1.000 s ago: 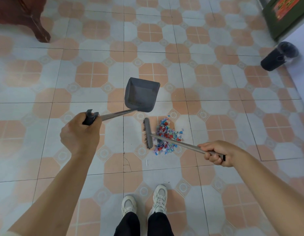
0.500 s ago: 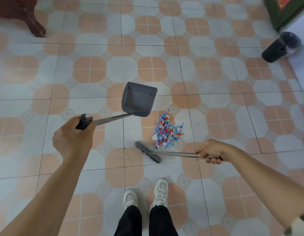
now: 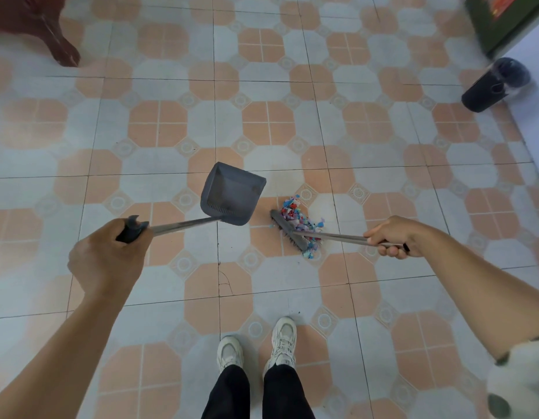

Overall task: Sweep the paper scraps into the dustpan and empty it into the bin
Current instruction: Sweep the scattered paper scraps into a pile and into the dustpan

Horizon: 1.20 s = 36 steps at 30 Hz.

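Grey plastic, the dustpan (image 3: 232, 193) hangs just left of the paper scraps (image 3: 298, 220) as your left hand (image 3: 106, 255) curls round its black grip. Your right hand (image 3: 390, 235) wraps its fingers round the broom (image 3: 289, 229) handle, bristle head against the pile's left edge. The black bin (image 3: 493, 84) stands well apart, far right.

Grey dustpan (image 3: 232, 195) tilted on its long metal handle, open mouth up. Just right of it, the grey brush head (image 3: 289, 229) lies against a tight heap of red, blue and white paper scraps (image 3: 300, 220) on the tiles. Black bin (image 3: 495, 84) well off, far right.
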### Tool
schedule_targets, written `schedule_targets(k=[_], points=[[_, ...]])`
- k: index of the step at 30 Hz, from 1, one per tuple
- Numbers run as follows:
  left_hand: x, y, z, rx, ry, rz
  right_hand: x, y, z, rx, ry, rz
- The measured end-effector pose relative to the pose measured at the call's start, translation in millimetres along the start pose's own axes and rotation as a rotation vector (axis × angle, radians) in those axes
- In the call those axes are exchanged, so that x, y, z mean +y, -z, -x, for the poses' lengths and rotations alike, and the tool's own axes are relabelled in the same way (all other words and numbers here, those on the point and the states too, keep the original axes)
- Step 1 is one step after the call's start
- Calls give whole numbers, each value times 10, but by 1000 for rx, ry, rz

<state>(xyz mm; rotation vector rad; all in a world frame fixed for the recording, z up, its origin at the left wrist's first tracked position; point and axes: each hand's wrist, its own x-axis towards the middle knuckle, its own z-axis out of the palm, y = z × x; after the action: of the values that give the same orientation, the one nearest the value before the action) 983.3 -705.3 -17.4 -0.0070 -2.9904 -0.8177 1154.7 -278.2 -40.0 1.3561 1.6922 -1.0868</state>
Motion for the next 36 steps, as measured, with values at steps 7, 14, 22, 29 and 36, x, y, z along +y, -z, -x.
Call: schedule_targets(k=[7, 14, 22, 29, 36], points=[[-65, 15, -34, -88, -158, -130, 34, 103, 125, -33, -16, -163], [-10, -207, 51, -252, -356, -286, 48, 198, 264, -52, -15, -262], [208, -636, 153, -369, -542, -303, 82, 203, 426, 1, 61, -179], [464, -876, 159, -408, -558, -330, 175, 274, 484, 71, 100, -152], [602, -1027, 100, -440, -528, -358, 301, 318, 280, 181, 95, -137]])
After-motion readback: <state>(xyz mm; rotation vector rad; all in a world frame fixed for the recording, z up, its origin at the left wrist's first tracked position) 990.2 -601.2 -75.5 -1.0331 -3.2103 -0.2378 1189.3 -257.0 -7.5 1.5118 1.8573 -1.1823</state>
